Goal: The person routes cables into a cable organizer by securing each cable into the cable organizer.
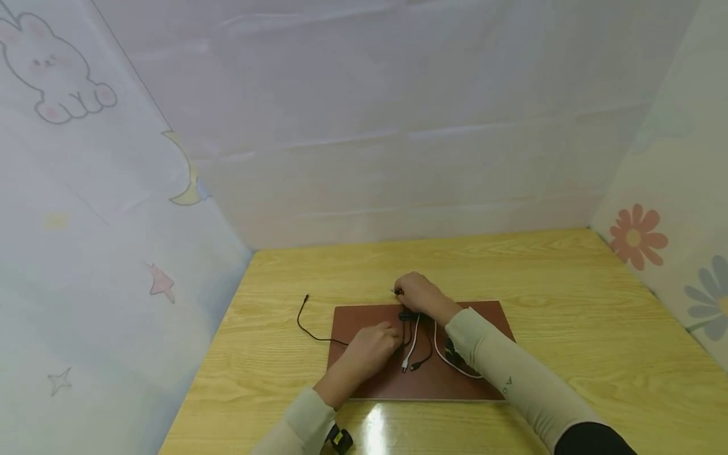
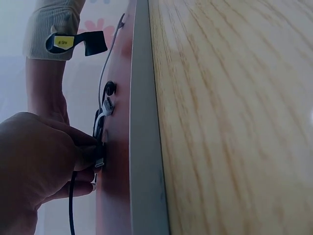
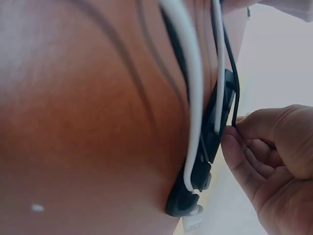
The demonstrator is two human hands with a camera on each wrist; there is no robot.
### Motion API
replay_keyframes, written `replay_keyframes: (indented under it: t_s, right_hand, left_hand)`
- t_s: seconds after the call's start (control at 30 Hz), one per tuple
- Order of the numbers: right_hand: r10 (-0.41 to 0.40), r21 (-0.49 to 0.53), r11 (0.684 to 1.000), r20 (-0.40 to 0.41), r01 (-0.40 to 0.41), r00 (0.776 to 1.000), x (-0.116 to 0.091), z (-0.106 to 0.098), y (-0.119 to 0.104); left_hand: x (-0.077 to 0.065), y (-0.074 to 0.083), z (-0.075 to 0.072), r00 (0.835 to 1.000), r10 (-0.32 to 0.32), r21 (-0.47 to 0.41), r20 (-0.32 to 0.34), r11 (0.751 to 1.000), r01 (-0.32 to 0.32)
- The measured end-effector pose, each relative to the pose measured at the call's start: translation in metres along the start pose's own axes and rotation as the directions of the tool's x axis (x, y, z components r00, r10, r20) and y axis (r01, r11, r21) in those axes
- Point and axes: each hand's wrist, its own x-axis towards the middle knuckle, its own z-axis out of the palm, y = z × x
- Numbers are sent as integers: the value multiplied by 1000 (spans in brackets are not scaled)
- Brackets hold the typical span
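A black cable organizer (image 3: 177, 201) lies near the far edge of a brown mat (image 1: 455, 385), with white cables (image 3: 195, 98) and black cables running through its slots. My right hand (image 1: 419, 293) is bent over the organizer and pinches a thin black cable (image 3: 236, 93) between thumb and fingertips right beside it. Over the middle of the mat, my left hand (image 1: 371, 346) pinches a black cable plug (image 2: 100, 154) with a metal tip. A white plug (image 1: 405, 365) and a black plug (image 1: 416, 366) lie loose on the mat between the hands.
A black cable end (image 1: 306, 297) trails off the mat's left side onto the wooden table (image 1: 261, 379). A white cable (image 1: 463, 373) loops under the right sleeve. Printed fabric walls (image 1: 398, 158) close off the table's back and sides. Each wrist wears a black camera strap (image 1: 340, 439).
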Motion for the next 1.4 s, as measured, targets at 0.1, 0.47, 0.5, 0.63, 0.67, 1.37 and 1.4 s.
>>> replay_keyframes:
  t_s: [0.1, 0.47, 0.5, 0.63, 0.67, 1.37, 1.4]
  right_hand:
    - [-6, -24, 1000, -5, 6, 1000, 1, 3, 2]
    - [-79, -106, 991, 20, 81, 997, 0, 6, 5]
    - [-89, -112, 990, 25, 92, 996, 1, 6, 5]
    - [-91, -142, 985, 39, 95, 995, 4, 7, 2]
    - [-85, -143, 986, 39, 90, 996, 5, 7, 2]
    - [-53, -139, 988, 59, 61, 997, 9, 19, -2]
    - [-48, -142, 988, 63, 56, 997, 8, 19, -3]
  left_hand:
    - [2, 1, 0, 1000, 4, 0, 5, 1000, -4]
    - [6, 5, -1, 999, 29, 14, 19, 999, -29]
    - [7, 5, -2, 999, 30, 17, 19, 999, -30]
    - [7, 3, -3, 999, 35, 0, 28, 999, -35]
    - [8, 2, -3, 999, 36, -7, 28, 999, -36]
    - [-11, -3, 10, 970, -236, -189, 52, 952, 241]
    - [-12, -3, 10, 970, -237, -192, 52, 951, 242]
